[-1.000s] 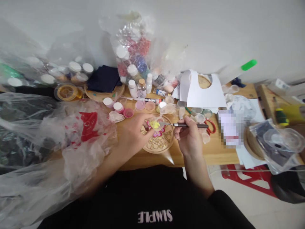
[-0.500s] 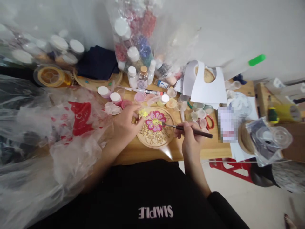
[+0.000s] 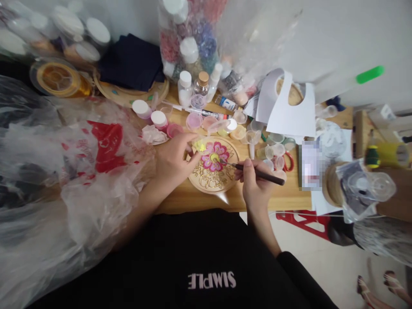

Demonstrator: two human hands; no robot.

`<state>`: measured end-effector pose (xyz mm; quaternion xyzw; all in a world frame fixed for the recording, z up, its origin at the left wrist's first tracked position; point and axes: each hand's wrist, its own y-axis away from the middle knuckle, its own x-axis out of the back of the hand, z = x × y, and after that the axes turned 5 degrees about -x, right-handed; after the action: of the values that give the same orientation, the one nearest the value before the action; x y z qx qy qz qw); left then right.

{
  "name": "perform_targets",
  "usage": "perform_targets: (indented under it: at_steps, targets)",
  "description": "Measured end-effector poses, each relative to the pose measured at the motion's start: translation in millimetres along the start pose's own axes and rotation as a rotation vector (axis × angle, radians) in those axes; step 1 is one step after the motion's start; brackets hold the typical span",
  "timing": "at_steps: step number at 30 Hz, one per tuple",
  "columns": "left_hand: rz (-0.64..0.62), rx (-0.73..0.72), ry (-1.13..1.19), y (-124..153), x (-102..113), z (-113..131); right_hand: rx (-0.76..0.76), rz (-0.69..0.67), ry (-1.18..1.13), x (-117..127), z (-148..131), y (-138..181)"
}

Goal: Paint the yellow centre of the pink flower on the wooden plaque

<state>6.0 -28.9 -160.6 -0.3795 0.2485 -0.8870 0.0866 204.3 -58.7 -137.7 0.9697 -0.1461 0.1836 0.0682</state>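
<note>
A round wooden board lies on the table, bearing a pink flower with a yellow centre and gold raised outlines below it. My right hand is closed around the dark handle of a thin metal spatula, whose tip touches the yellow centre. On the board's left edge, my left hand is closed in a pinch at a bright yellow crumbly clump. What carries the clump is hard to make out. Small cups of pink paste and lilac paste stand just behind the board.
Crumpled plastic bags cover the left side. Bottles, a marker pen and a large bag of jars line the back. To the right are red scissors, cut white paper and a roll of tape.
The view has shifted slightly. The spatula's tip has moved from the right side of the yellow centre farther into it. The left hand keeps its place by the clump.
</note>
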Motion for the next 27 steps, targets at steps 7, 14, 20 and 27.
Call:
perform_targets:
  at_steps: [7,14,20,27]
  targets:
    - [0.008,-0.025,0.063,0,0,1,0.023,-0.002,0.069,-2,-5,-1]
    - [-0.052,0.012,0.066,1,0,0,0.087,0.022,0.123,-3,-8,0]
    - [-0.051,0.008,0.072,0,1,2,0.154,0.016,0.164,-3,-10,1]
    - [-0.041,-0.01,0.083,0,1,2,0.149,0.008,0.166,-2,-11,3]
